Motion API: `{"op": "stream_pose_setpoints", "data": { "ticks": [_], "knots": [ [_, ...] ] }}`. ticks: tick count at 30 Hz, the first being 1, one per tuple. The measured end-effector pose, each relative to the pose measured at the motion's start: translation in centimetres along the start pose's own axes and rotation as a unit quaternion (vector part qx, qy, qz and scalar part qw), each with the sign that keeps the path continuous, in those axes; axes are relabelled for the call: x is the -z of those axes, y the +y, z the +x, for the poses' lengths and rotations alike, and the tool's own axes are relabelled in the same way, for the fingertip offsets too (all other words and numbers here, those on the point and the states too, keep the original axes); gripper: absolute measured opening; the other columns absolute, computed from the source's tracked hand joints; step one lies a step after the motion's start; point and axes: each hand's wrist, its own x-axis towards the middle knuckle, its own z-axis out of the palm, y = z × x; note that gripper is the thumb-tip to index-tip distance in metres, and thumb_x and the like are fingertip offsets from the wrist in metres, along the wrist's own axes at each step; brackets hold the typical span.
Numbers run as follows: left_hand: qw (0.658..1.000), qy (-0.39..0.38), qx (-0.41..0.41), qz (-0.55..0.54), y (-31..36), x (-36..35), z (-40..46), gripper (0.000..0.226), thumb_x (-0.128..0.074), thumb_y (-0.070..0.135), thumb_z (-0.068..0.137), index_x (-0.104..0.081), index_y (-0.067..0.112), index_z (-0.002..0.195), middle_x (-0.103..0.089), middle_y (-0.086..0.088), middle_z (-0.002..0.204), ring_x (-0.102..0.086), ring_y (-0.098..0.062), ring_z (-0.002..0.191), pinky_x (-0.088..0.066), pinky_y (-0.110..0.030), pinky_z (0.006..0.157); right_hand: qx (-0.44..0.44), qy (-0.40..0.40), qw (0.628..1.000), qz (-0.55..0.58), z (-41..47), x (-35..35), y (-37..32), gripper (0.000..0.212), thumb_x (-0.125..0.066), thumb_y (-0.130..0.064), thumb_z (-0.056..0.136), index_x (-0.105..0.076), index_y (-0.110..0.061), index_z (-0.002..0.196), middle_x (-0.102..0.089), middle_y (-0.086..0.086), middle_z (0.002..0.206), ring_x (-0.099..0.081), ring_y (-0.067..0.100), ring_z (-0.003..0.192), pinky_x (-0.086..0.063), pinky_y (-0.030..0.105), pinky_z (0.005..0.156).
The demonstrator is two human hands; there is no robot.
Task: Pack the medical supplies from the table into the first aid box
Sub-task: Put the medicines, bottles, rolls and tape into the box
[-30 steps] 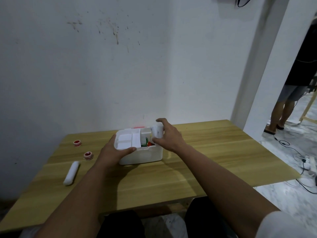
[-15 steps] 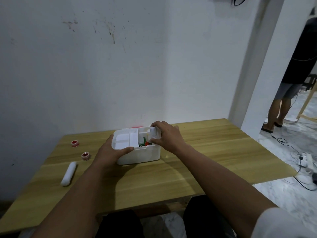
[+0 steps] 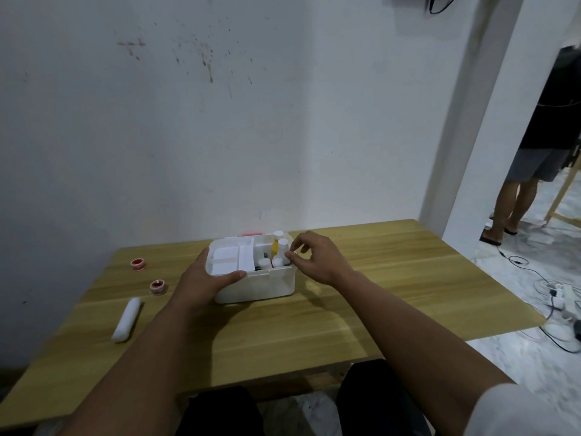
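Observation:
A white first aid box (image 3: 261,287) stands open in the middle of the wooden table (image 3: 377,278). Its left side holds a white divider tray; its right side holds several white bottles (image 3: 282,250) and a yellow one. My left hand (image 3: 204,278) grips the box's left front rim, thumb lying along the edge. My right hand (image 3: 317,259) hovers at the box's right edge, fingers loosely curled and empty, just beside the tallest white bottle. Two red tape rolls (image 3: 137,264) (image 3: 158,286) and a white bandage roll (image 3: 126,319) lie on the table to the left.
A stained white wall rises right behind the table. To the right a doorway opens, where a person (image 3: 534,171) stands on a marble floor strewn with cables and a power strip (image 3: 559,294). My dark-trousered legs sit under the near table edge.
My right hand lowered a white bottle into the box's right side, let it go and drew back slightly to the right. My left hand stayed on the box.

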Motion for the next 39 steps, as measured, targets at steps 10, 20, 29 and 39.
{"op": "stream_pose_setpoints", "data": {
  "ticks": [10, 20, 29, 39],
  "knots": [
    [1.0, -0.004, -0.001, -0.005, 0.4, 0.1, -0.3, 0.091, -0.09, 0.049, 0.068, -0.046, 0.035, 0.146, -0.055, 0.012, 0.131, -0.05, -0.015, 0.115, -0.039, -0.018, 0.067, -0.141, -0.087, 0.982, 0.087, 1.0, 0.0, -0.7, 0.102, -0.083, -0.067, 0.067, -0.045, -0.024, 0.151, -0.051, 0.001, 0.148, -0.054, 0.019, 0.126, -0.051, 0.038, 0.101],
    [0.997, -0.065, 0.014, -0.041, 1.3, 1.7, -1.1, 0.073, -0.077, 0.062, 0.073, -0.046, 0.046, 0.138, -0.052, 0.019, 0.125, -0.053, -0.003, 0.103, -0.049, -0.017, 0.06, -0.177, -0.223, 0.944, 0.169, 2.9, -0.9, 0.3, 0.117, -0.098, -0.039, 0.062, -0.031, -0.025, 0.157, -0.054, -0.014, 0.133, -0.056, 0.014, 0.123, -0.051, 0.026, 0.093],
    [0.929, 0.137, 0.083, 0.333, -3.8, 7.2, 1.2, 0.047, -0.067, 0.04, 0.092, -0.063, 0.026, 0.137, -0.065, -0.004, 0.133, -0.062, -0.029, 0.115, -0.052, -0.042, 0.091, -0.171, -0.221, 0.941, 0.193, 3.2, -2.0, 1.2, 0.132, -0.099, -0.038, 0.058, -0.019, -0.023, 0.162, -0.05, -0.014, 0.133, -0.053, 0.012, 0.121, -0.048, 0.024, 0.092],
    [0.891, 0.068, 0.08, 0.442, -7.6, 6.9, 2.9, 0.026, -0.051, 0.026, 0.101, -0.076, 0.025, 0.107, -0.075, -0.001, 0.102, -0.066, -0.02, 0.086, -0.052, -0.033, 0.078, -0.18, -0.217, 0.937, 0.205, 3.0, -2.6, 2.1, 0.141, -0.1, -0.047, 0.051, -0.014, -0.031, 0.162, -0.05, -0.011, 0.14, -0.054, 0.014, 0.126, -0.049, 0.026, 0.094]
  ]
}}
